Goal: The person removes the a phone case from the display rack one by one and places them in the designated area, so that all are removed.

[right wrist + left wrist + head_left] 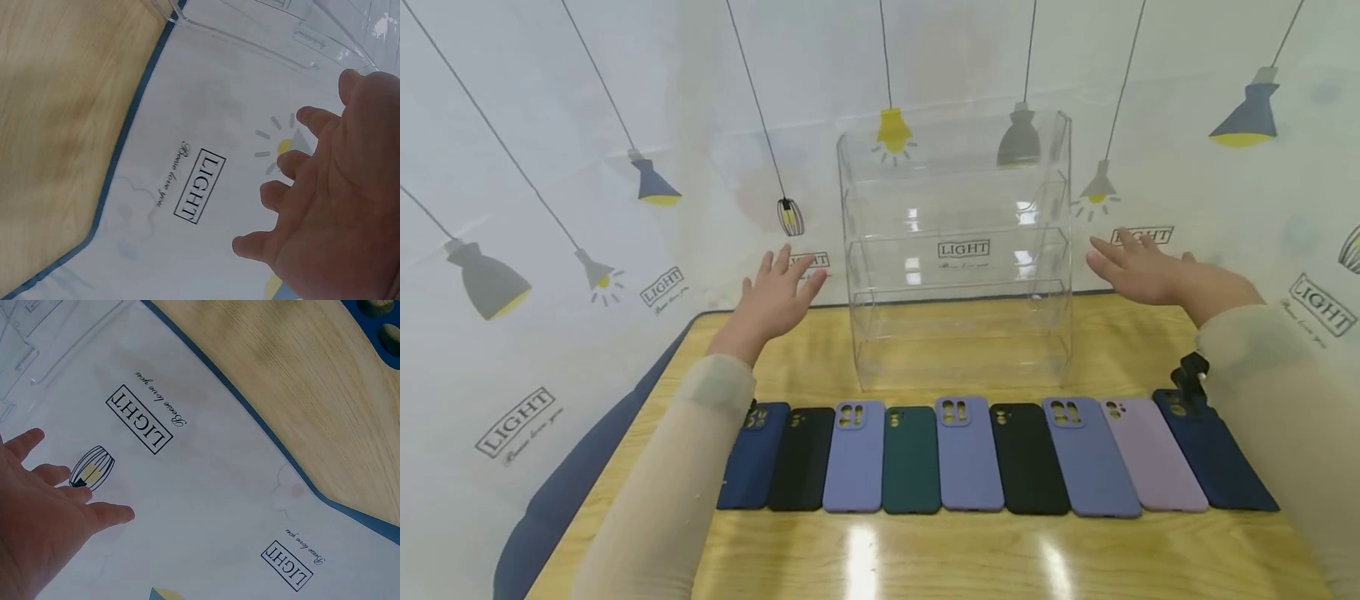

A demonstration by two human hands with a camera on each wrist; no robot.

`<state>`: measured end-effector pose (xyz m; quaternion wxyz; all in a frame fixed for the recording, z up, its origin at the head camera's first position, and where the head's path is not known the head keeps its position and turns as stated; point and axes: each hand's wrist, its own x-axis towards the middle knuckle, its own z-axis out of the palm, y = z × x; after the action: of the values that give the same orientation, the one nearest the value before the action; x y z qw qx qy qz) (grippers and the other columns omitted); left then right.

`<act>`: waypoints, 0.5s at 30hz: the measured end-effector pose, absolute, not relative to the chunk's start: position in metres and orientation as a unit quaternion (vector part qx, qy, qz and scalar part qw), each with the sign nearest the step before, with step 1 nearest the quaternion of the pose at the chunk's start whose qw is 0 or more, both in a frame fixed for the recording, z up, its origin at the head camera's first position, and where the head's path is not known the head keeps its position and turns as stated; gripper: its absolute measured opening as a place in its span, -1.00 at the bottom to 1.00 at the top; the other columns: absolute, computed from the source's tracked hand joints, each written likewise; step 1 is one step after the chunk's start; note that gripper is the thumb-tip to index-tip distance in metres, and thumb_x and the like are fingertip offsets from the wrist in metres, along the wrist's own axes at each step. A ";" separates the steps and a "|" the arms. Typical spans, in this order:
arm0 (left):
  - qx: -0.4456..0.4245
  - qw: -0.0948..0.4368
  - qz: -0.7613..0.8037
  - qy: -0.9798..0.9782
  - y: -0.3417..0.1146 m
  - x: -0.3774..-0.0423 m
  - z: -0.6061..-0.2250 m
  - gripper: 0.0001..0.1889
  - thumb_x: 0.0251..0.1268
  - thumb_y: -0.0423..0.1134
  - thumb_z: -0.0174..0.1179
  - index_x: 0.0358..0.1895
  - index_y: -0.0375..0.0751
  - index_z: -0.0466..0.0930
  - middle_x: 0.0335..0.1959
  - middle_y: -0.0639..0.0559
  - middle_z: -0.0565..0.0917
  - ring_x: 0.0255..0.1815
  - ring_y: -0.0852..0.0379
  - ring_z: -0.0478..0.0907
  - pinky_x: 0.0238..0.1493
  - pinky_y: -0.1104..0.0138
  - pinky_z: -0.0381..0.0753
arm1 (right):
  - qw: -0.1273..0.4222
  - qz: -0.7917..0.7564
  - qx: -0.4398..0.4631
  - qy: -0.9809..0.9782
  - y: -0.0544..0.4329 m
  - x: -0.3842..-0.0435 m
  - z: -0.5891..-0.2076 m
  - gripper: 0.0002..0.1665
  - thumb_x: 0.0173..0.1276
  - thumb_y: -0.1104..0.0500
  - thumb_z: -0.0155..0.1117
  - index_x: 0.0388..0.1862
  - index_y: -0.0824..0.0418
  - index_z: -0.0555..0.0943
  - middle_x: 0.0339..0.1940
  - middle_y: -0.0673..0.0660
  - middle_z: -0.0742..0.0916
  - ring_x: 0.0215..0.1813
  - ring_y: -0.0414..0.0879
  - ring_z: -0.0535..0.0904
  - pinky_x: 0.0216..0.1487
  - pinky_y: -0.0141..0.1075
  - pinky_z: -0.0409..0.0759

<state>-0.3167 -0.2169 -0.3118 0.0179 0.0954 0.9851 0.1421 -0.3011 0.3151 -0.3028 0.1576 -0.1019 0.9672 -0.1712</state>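
Note:
My left hand (777,293) is held up with spread fingers to the left of a clear tiered display rack (958,308), holding nothing. On the rack's other side my right hand (1142,268) is raised too, its fingers extended and apart from the rack. The transparent rack stands at the back of the table, its tiers bare. In front of it lies a row of phone cases: black (802,458), lilac (854,457), dark green (912,460), pink-lilac (1156,454) and dark blue ones (1217,458) among them. The left sleeve partly covers the leftmost blue case (756,458).
The wooden table (970,554) has a dark blue edge. Behind it hangs a white wall covering (715,100) printed with lamps and the word LIGHT. A small black object (1191,371) shows at the right sleeve.

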 end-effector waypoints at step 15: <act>0.102 0.052 0.111 0.987 -0.225 -0.325 -0.317 -0.10 0.57 0.55 -0.59 0.79 0.18 -0.22 0.83 -0.11 -0.30 0.82 -0.27 -0.50 0.62 -0.53 -0.40 | 0.134 -0.180 -0.094 0.970 0.311 -0.307 -0.314 0.04 0.67 -0.49 -0.56 0.79 0.11 -0.41 0.69 0.49 -0.48 0.65 0.57 -0.67 0.34 0.73 -0.65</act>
<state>-0.3247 -0.2255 -0.3167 0.0523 0.1018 0.9872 0.1113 -0.3066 0.3113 -0.3140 0.1341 -0.0938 0.9701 -0.1795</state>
